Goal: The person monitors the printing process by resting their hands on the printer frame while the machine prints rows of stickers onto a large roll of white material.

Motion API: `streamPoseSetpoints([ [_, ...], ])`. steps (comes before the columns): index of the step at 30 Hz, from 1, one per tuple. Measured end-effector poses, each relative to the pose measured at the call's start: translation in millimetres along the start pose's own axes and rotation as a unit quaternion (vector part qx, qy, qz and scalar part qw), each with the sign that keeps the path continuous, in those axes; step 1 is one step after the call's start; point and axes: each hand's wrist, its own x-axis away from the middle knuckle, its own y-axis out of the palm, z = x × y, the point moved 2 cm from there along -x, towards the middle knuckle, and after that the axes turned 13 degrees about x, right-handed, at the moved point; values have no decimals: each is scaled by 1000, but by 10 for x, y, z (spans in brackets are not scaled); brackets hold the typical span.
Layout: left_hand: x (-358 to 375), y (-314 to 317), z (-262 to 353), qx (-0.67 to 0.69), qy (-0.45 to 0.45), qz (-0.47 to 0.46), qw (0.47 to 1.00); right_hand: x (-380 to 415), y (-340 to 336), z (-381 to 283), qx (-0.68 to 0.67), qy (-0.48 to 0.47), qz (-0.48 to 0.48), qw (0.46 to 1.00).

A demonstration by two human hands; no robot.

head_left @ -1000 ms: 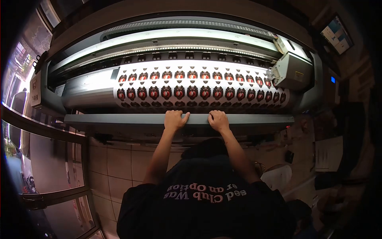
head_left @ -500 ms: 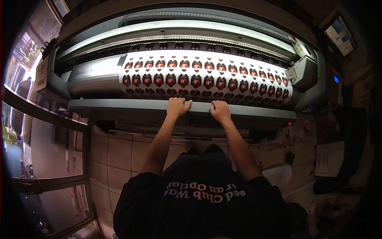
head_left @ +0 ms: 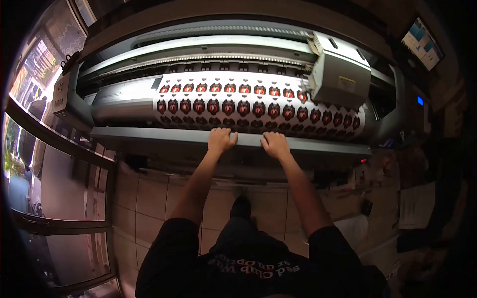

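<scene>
A wide-format printer stretches across the view, its long grey front bar (head_left: 164, 135) nearest to me. My left hand (head_left: 221, 140) is closed over this bar left of its middle, fingers hooked over the far edge. A short way to the right, my right hand (head_left: 276, 144) grips the same bar, with the thumb pointing inward. Beyond both hands lies a white printed sheet (head_left: 236, 107) with rows of repeated red and black emblems. Above the sheet's right part is the boxy print carriage (head_left: 342, 74), which hides some of the emblems.
Glass doors (head_left: 69, 184) stand at the left. At the upper right a monitor (head_left: 422, 43) is lit, with a small blue display (head_left: 420, 101) on the printer below it. Under me is a tiled floor (head_left: 151, 193), where one shoe (head_left: 241, 207) shows.
The print carriage has travelled left from the printer's right end to above the sheet. Both hands keep their places on the bar. My view has shifted slightly, and one leg now shows below.
</scene>
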Motion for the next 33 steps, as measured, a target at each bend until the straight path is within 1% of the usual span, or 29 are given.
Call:
streamPoseSetpoints([
  [1,-8,16,-10,10,-17,-4,1000,30,32,-1,-15,-3,24,1000],
  [2,-15,4,-17,7,-12,-7,1000,9,40,7,-27,-4,54,998],
  [4,-39,-7,-4,-1,-41,-24,999,-20,51,-14,-14,12,60,998],
  [5,-31,-11,6,14,-56,-14,998,-10,54,-28,1,20,57,998],
  [6,-40,2,17,14,-57,-14,998,-11,60,-36,2,19,56,998],
  [8,-14,29,-19,23,-56,13,998,22,40,-111,33,58,87,994],
  [9,-12,50,-44,20,-55,8,998,27,46,-136,39,66,106,991],
  [10,-14,65,-43,18,-47,20,999,31,73,-145,36,69,104,992],
  [11,-17,78,-50,18,-40,34,998,37,83,-140,32,67,131,989],
  [12,-13,90,-71,19,-42,31,998,47,95,-133,28,64,156,985],
  [13,-8,94,-72,6,-40,31,999,58,108,-134,29,63,152,986],
  [15,-16,112,-65,-6,-43,32,999,43,109,-120,44,57,175,982],
  [17,5,96,-56,-15,-22,47,999,8,52,-115,39,55,171,983],
  [18,30,100,-58,-15,-29,40,999,34,38,-130,33,56,167,984],
  [20,23,90,-64,-6,-4,55,998,38,55,-111,28,47,183,982],
  [26,31,46,-12,-4,-16,47,999,38,84,-99,13,55,192,980],
  [33,14,58,-47,12,-24,47,999,21,70,-110,11,58,160,985],
])
